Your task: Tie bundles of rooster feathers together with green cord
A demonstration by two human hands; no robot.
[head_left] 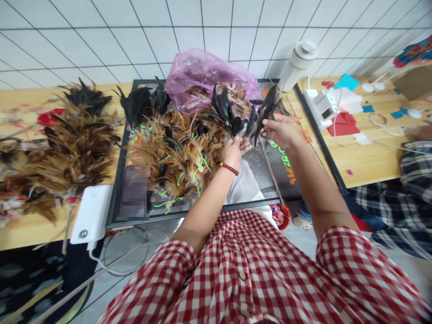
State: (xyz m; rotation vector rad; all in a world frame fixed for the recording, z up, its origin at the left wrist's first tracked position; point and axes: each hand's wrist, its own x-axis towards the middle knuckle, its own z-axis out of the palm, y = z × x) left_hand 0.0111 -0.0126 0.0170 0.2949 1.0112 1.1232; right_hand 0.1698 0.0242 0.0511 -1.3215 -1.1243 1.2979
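Observation:
My left hand (pixel 235 150) is closed round the base of a small bunch of black feathers (pixel 223 108), whose tips fan upward. Just to its right, my right hand (pixel 279 130) pinches some dark feathers (pixel 268 105) between thumb and fingers. Under and left of my left hand spreads a heap of brown feathers (pixel 182 157), with bright green strands (pixel 201 164) among them. A pink plastic bag (pixel 205 67) with more brown feathers lies open behind both hands. Black feather bunches (pixel 135 105) rest at the back left of the black-framed tray (pixel 219 205).
A white bottle (pixel 297 65) stands at the back right, near a white power strip (pixel 317 112). At left lie more feather bunches (pixel 77 148), a white power bank (pixel 92 213) with a cable, and a phone (pixel 133 193). Someone in plaid (pixel 416 166) sits at right.

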